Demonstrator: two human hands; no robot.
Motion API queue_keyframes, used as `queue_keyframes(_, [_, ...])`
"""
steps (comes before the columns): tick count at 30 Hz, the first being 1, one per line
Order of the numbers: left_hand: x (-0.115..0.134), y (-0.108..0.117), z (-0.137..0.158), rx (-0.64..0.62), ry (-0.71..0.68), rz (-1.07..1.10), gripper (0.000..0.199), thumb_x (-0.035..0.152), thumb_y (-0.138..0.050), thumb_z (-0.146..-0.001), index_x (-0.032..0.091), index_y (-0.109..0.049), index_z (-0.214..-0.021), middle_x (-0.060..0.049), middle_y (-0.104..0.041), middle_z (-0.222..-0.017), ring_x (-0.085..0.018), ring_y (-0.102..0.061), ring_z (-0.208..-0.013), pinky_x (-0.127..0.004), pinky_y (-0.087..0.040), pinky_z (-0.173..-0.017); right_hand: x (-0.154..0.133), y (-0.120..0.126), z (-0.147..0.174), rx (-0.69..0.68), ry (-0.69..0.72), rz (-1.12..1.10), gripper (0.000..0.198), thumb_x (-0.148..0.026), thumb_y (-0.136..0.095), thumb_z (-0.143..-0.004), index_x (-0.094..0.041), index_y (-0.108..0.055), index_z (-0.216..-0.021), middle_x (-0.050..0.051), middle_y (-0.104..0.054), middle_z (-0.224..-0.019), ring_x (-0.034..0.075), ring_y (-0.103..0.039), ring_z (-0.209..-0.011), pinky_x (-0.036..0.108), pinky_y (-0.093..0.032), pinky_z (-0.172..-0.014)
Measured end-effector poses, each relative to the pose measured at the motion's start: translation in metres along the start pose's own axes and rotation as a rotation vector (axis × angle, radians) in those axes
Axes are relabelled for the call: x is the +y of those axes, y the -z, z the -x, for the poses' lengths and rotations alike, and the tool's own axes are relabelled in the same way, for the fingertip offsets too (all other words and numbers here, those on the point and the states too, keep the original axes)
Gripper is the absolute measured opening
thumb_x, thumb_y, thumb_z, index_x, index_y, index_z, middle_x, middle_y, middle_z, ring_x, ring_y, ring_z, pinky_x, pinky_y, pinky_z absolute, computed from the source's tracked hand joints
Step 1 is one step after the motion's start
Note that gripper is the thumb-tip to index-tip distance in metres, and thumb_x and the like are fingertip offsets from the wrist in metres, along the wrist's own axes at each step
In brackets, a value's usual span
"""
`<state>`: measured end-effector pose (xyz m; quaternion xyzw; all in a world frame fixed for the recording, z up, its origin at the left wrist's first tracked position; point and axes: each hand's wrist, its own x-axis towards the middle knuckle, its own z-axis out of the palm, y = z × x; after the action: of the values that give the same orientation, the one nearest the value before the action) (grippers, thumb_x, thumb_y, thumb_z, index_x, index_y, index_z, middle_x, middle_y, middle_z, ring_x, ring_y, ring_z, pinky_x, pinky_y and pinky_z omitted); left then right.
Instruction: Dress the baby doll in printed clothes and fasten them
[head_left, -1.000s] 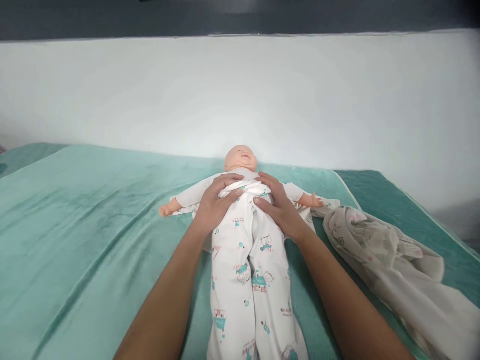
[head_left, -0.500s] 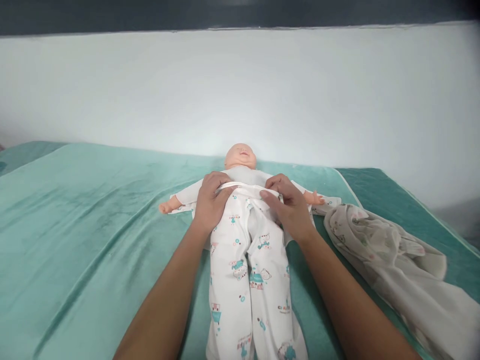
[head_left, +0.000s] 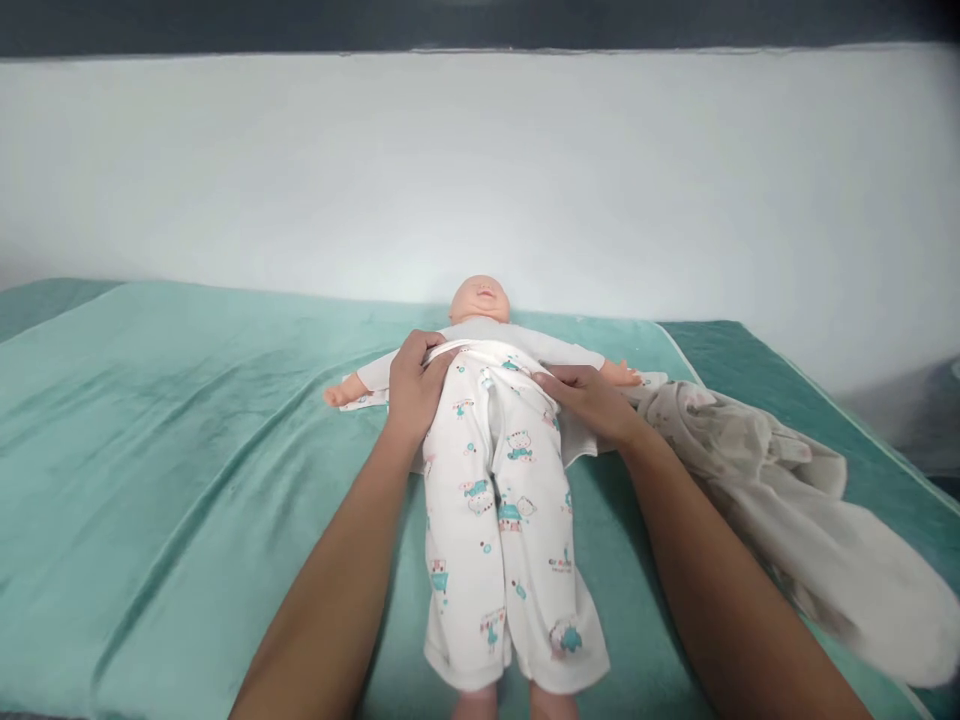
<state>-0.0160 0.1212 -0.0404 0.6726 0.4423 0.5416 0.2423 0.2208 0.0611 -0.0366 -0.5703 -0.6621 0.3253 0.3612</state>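
Note:
A baby doll (head_left: 480,299) lies on its back, arms spread, in a white long-sleeved top (head_left: 484,332). White printed baby pants (head_left: 499,480) cover its legs and reach up over its belly; the feet are cut off by the lower edge of view. My left hand (head_left: 417,385) is closed on the waistband at the left, thumb on the front of the cloth. At the right side of the waist, my right hand (head_left: 592,402) pinches the pants' edge, its fingertips partly hidden by cloth.
A green blanket (head_left: 225,430) with wrinkles lies under the doll. To the right is a crumpled pile of whitish cloth (head_left: 795,500). Printed fabric (head_left: 581,445) shows beneath the doll's torso. A white wall (head_left: 480,170) stands behind.
The folded waistband now lies flatter and higher on the belly. My right hand has shifted from the front of the waist to its right side. The pants' hems and lower legs have come into view.

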Motion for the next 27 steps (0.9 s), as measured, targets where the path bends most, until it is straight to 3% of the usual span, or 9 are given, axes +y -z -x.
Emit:
queue_keyframes(3, [0.003, 0.002, 0.007, 0.006, 0.006, 0.014, 0.009, 0.029, -0.062, -0.083, 0.021, -0.058, -0.081, 0.001, -0.061, -0.084, -0.015, -0.054, -0.081, -0.028, -0.042, -0.078, 0.008, 0.008, 0.01, -0.157, 0.035, -0.036, 0.044, -0.063, -0.061, -0.081, -0.02, -0.061, -0.076, 0.0, -0.06, -0.078, 0.019, -0.052, -0.076, 0.029, -0.04, -0.069])
queue_keyframes(6, [0.003, 0.006, 0.018, 0.009, -0.001, 0.017, 0.009, 0.029, -0.062, -0.083, 0.021, -0.057, -0.081, 0.001, -0.061, -0.083, -0.015, -0.054, -0.081, -0.028, -0.042, -0.078, 0.013, 0.009, 0.021, -0.203, 0.023, -0.087, 0.043, -0.059, -0.072, -0.071, -0.02, -0.068, -0.089, 0.002, -0.066, -0.089, 0.022, -0.057, -0.086, 0.031, -0.044, -0.077])
queue_keyframes(9, [0.002, 0.012, 0.032, 0.01, 0.011, 0.001, 0.009, 0.029, -0.06, -0.084, 0.021, -0.058, -0.081, 0.001, -0.061, -0.084, -0.016, -0.054, -0.082, -0.028, -0.043, -0.078, 0.012, 0.001, 0.03, -0.117, -0.043, -0.107, 0.042, -0.058, -0.075, -0.067, -0.019, -0.066, -0.082, 0.0, -0.063, -0.08, 0.02, -0.055, -0.077, 0.029, -0.043, -0.069])
queue_keyframes(13, [0.004, 0.02, 0.053, 0.016, 0.053, -0.008, 0.007, 0.029, -0.06, -0.084, 0.022, -0.059, -0.084, 0.002, -0.062, -0.084, -0.015, -0.054, -0.081, -0.027, -0.043, -0.076, 0.008, -0.014, 0.039, 0.12, -0.08, 0.018, 0.044, -0.058, -0.07, -0.07, -0.019, -0.051, -0.06, -0.003, -0.047, -0.063, 0.013, -0.041, -0.062, 0.026, -0.029, -0.055])
queue_keyframes(19, [0.015, 0.033, 0.087, -0.026, 0.162, -0.021, 0.015, 0.036, -0.063, -0.084, 0.021, -0.061, -0.082, 0.003, -0.059, -0.074, -0.014, -0.05, -0.07, -0.027, -0.041, -0.066, 0.003, -0.034, 0.048, 0.435, -0.028, 0.191, 0.046, -0.047, -0.062, -0.073, -0.021, -0.03, -0.052, -0.004, -0.023, -0.055, 0.011, -0.025, -0.058, 0.028, -0.018, -0.054])
queue_keyframes(22, [0.021, 0.041, 0.104, -0.066, 0.205, -0.015, 0.021, 0.041, -0.061, -0.085, 0.021, -0.06, -0.08, 0.004, -0.055, -0.07, -0.013, -0.047, -0.066, -0.027, -0.038, -0.063, -0.002, -0.043, 0.052, 0.577, -0.047, 0.176, 0.039, -0.041, -0.056, -0.074, -0.022, -0.029, -0.055, -0.004, -0.023, -0.054, 0.012, -0.025, -0.06, 0.029, -0.019, -0.056])
queue_keyframes(24, [0.024, 0.046, 0.113, -0.133, 0.227, 0.028, 0.022, 0.042, -0.061, -0.085, 0.02, -0.059, -0.083, 0.003, -0.054, -0.072, -0.013, -0.047, -0.068, -0.026, -0.039, -0.063, -0.004, -0.047, 0.054, 0.575, -0.058, 0.096, 0.032, -0.039, -0.055, -0.073, -0.022, -0.032, -0.057, -0.004, -0.029, -0.055, 0.013, -0.028, -0.062, 0.029, -0.022, -0.056])
queue_keyframes(27, [0.029, 0.051, 0.122, -0.258, 0.245, 0.076, 0.03, 0.04, -0.069, -0.078, 0.02, -0.056, -0.096, 0.001, -0.057, -0.088, -0.015, -0.052, -0.08, -0.026, -0.042, -0.071, -0.001, -0.048, 0.06, 0.453, -0.033, -0.083, 0.021, -0.038, -0.057, -0.072, -0.022, -0.043, -0.068, -0.004, -0.044, -0.064, 0.014, -0.038, -0.067, 0.027, -0.029, -0.06])
